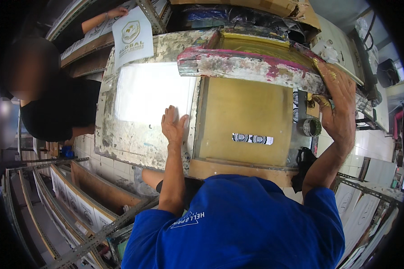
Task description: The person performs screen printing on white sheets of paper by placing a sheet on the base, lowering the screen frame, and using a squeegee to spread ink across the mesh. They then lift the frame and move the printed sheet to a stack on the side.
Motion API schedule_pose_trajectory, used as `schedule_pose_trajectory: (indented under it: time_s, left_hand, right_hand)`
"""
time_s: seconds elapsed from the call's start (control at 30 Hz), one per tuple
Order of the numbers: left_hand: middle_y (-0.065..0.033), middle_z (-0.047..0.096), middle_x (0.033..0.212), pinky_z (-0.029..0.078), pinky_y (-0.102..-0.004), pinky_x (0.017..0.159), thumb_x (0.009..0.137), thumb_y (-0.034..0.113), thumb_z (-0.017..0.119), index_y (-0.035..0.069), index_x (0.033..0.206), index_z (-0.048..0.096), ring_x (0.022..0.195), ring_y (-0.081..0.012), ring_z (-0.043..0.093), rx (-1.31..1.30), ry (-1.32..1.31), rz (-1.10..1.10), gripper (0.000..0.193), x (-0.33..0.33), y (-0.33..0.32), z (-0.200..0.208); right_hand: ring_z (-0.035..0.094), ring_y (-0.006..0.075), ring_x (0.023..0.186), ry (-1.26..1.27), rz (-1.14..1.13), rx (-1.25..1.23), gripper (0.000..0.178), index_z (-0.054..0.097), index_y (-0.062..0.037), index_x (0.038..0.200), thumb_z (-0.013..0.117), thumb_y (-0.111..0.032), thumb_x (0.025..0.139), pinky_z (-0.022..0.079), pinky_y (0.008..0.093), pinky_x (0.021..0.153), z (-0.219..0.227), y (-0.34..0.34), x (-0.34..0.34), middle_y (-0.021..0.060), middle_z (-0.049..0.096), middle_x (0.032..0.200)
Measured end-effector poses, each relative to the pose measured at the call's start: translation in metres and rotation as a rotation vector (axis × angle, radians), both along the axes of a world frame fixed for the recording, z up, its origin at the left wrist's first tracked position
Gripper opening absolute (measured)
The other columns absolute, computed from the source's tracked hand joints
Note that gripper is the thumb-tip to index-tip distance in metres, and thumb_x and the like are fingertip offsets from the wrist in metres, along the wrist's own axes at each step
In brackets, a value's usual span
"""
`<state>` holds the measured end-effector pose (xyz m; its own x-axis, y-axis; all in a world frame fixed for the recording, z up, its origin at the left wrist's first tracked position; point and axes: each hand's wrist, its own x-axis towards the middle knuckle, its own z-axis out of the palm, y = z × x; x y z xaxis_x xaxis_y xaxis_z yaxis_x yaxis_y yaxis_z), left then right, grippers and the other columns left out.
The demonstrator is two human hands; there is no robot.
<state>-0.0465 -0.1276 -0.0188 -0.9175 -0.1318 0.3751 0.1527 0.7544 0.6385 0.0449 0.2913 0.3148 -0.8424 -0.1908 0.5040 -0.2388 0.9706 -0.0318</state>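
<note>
My left hand [173, 125] rests with fingers stretched out at the lower right corner of a stack of white sheets [143, 92]. My right hand [339, 89], smeared with gold ink, grips the right end of a paint-crusted screen printing frame [247, 65]. The frame is raised at the far side of the table, with gold ink on its mesh [256, 45]. In front of it lies a gold-brown printing board [247, 112], bearing a small strip [252, 138] with black and white emblems.
A co-worker at the left holds a white bag-shaped sheet [133, 40] with a gold emblem beside a rack. An ink-stained pot [311, 127] stands right of the board. Drying racks [76, 201] with printed sheets fill the lower left; more boards [359, 219] stand lower right.
</note>
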Motion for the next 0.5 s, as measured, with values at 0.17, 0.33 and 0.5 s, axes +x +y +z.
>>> schedule_pose_trajectory:
  time_s: [0.17,0.33,0.5]
  left_hand:
    - [-0.015,0.071,0.129,0.036,-0.0478,0.118,0.089,0.03,0.078,0.005,0.112,0.078,0.136,-0.0372,0.055,-0.101,-0.075,0.008,0.034,0.001,-0.003,-0.02]
    - [-0.0178,0.077,0.111,0.051,-0.04,0.1,0.093,0.027,0.077,0.001,0.112,0.078,0.113,-0.0303,0.069,0.262,-0.105,0.204,0.033,-0.008,0.004,-0.012]
    - [-0.0196,0.077,0.107,0.056,-0.037,0.087,0.094,0.016,0.073,-0.002,0.108,0.078,0.102,-0.032,0.074,0.341,0.089,0.269,0.023,-0.031,-0.005,0.038]
  right_hand:
    - [0.055,0.0367,0.127,0.006,-0.011,0.006,0.068,0.062,-0.0048,0.139,0.062,0.0,0.072,0.037,0.0485,0.11,-0.001,-0.003,0.003,0.0198,0.064,0.13]
    - [0.056,0.0368,0.126,0.0,-0.003,-0.019,0.07,0.063,-0.0045,0.137,0.06,0.002,0.067,0.037,0.0475,0.11,-0.004,-0.003,0.003,0.0194,0.065,0.129]
    - [0.057,0.0372,0.125,-0.005,-0.024,-0.031,0.068,0.063,-0.0037,0.137,0.063,0.002,0.069,0.038,0.0471,0.109,-0.004,-0.003,0.002,0.0192,0.066,0.127]
